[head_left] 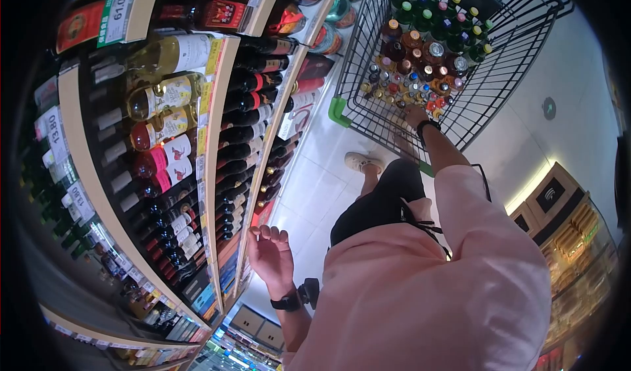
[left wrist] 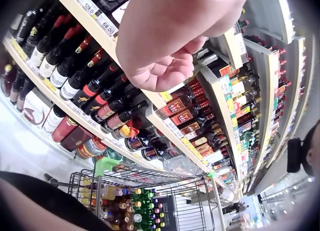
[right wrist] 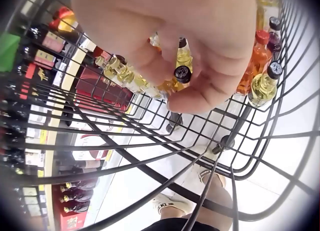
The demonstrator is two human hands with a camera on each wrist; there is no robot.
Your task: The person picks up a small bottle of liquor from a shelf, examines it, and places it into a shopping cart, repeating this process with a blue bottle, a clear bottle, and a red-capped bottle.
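My right hand reaches down into the near end of a shopping cart. In the right wrist view its fingers and thumb curl around a small black-capped bottle of yellowish liquid, most of it hidden behind the hand. Small bottles with clear, yellow and orange contents stand beside it, among them an orange bottle with a red cap. My left hand hangs in front of the wine shelves with loosely curled fingers and nothing in them. In the left wrist view it overlaps the shelf edge.
Green bottles and larger brown bottles crowd the cart's far part. Shelves of wine bottles with price labels line the left side. A food display case stands at right. Pale floor tiles show beneath.
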